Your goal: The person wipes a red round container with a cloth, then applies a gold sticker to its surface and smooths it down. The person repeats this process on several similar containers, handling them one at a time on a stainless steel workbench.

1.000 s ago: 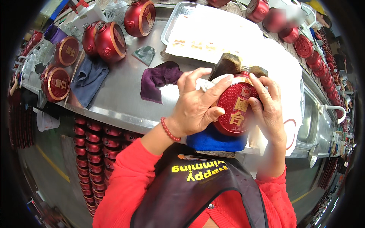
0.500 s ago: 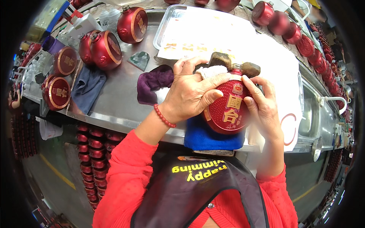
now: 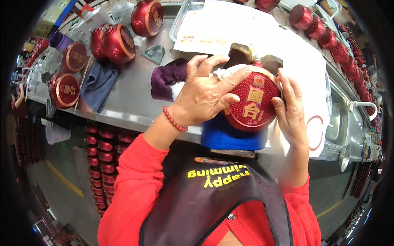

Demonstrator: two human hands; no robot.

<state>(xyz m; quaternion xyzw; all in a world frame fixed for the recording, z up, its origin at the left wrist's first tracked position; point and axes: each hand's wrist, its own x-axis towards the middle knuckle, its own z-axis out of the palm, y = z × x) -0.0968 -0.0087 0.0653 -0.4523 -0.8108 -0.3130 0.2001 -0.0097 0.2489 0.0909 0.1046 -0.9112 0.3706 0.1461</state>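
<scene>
So I've got the round red jar (image 3: 250,102) up on its side right at the near edge of the counter (image 3: 127,98), sitting on a blue block (image 3: 230,137) that pokes just past that edge toward my apron. My left hand (image 3: 205,96) is draped over the jar's left side, fingers (image 3: 230,78) spread wide across the gold-lettered face and a white cloth (image 3: 223,73) bunched under them. My right hand (image 3: 291,110) cups the right rim, fingers fairly straight and pressed flat against it. Not much room around here: a purple rag (image 3: 166,78) lies just left of my left hand, a white sheet (image 3: 230,28) covers the counter behind the jar, and the metal tray's (image 3: 180,18) rim sits under that sheet. More open steel shows to the left, between the purple rag and a blue rag (image 3: 97,84), then more red jars (image 3: 113,41) crowd the far left edge. A sink (image 3: 340,119) cuts into the counter on my right. Two brownish lumps (image 3: 240,53) stick up behind the jar and I honestly can't tell what they are. The jar's back is hidden, and the block's base is cut off by my apron. Rows of red jars (image 3: 102,164) below the counter are dim and blurry.
</scene>
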